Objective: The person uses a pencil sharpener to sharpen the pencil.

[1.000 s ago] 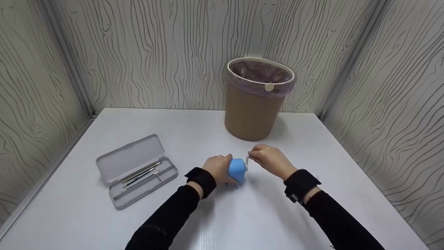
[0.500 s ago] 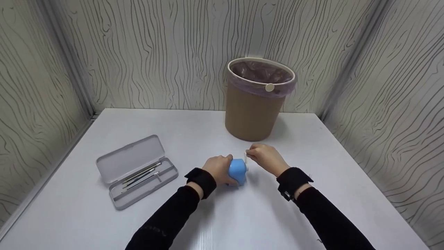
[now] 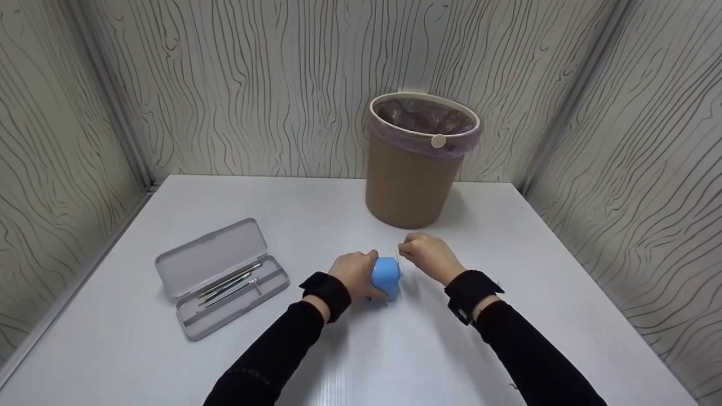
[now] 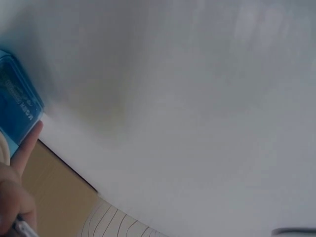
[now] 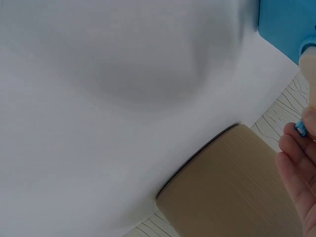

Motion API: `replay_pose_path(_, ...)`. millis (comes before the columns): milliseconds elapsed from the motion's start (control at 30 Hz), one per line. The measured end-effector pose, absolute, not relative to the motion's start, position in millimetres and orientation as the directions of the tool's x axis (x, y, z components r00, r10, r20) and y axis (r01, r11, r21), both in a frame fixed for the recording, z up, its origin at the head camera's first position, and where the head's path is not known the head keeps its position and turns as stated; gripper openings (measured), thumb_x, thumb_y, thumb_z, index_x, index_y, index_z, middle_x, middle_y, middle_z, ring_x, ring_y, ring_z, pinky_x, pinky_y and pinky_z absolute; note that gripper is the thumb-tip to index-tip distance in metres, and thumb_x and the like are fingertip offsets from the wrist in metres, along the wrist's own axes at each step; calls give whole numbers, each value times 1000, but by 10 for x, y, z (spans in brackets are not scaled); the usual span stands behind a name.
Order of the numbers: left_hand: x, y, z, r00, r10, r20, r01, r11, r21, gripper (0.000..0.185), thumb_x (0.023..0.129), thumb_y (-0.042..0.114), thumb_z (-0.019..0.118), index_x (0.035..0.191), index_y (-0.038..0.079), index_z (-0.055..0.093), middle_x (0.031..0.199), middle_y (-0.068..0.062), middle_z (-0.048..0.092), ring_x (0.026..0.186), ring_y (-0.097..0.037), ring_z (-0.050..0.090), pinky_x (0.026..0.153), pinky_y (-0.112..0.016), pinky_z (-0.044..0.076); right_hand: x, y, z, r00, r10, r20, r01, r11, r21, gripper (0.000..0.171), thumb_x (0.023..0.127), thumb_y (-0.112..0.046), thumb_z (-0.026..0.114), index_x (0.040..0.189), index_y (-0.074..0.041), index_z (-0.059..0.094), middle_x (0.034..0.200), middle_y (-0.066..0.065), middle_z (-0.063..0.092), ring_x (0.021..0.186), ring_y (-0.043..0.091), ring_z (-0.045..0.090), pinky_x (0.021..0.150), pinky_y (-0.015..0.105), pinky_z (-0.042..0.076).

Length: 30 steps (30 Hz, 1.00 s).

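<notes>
Left hand (image 3: 354, 274) grips the blue sharpener (image 3: 386, 277) on the table (image 3: 361, 349) — right hand (image 3: 430, 256) fingers pinch its crank (image 3: 397, 256)

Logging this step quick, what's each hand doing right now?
Left hand: grips the blue sharpener.
Right hand: pinches the white crank handle.
</notes>
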<state>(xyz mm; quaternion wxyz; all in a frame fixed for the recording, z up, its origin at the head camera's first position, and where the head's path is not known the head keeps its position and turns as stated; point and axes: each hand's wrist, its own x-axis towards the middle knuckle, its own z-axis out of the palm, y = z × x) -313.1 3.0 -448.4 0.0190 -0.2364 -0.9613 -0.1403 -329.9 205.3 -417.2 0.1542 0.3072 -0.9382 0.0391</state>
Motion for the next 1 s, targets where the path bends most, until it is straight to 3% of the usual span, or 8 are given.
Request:
replay_pose_path(567,-3133,16,-4460,-890,451,69,451,849,276,77,73,53,89,130,11,58,116,-9,76,103,-23,74,94,-37,61,-3342,2007,-4383,-778,-595,200,-600,799,44,10,88,0,74,95,-4,81,86,9,76,77,21,72,72,32,61)
replay_pose_path(833,-3137,0,-4471,-878,460,130,478,839,260,73,71,53,90,122,10,61,109,-9,77,97,-23,75,85,-36,63,-3213,2069,-4533,-777,-597,200,-613,789,-26,5,87,-6,77,87,-1,77,83,9,75,77,22,72,71,34,61)
replay_pose_path(1000,-3129,8,-4483,-881,455,129,472,839,270,74,70,53,91,122,9,62,109,-10,77,97,-24,75,86,-37,63,-3096,2111,-4554,-782,-600,167,-618,782,-83,7,89,-7,76,92,-2,80,84,7,74,79,21,72,75,35,61)
